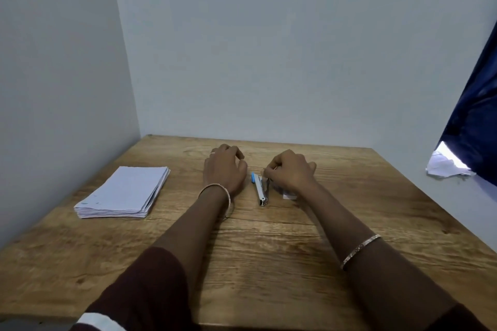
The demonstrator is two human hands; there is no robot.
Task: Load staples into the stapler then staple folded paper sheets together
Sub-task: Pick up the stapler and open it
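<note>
A small metal stapler (260, 190) with a blue end lies on the wooden table (269, 263) between my two hands. My right hand (291, 170) rests just right of it, fingers pinched on a thin metal piece, apparently a staple strip, near the stapler's far end. Just left of the stapler, my left hand (224, 168) lies palm down, fingers curled and holding nothing. A stack of folded white paper sheets (123, 192) sits at the table's left side. A small white box (290, 196) peeks out under my right wrist.
Pale walls close the table at the back and left. A dark blue curtain (476, 115) hangs at the right, with crumpled white paper (446, 166) below it. Bare wood lies in front of my forearms.
</note>
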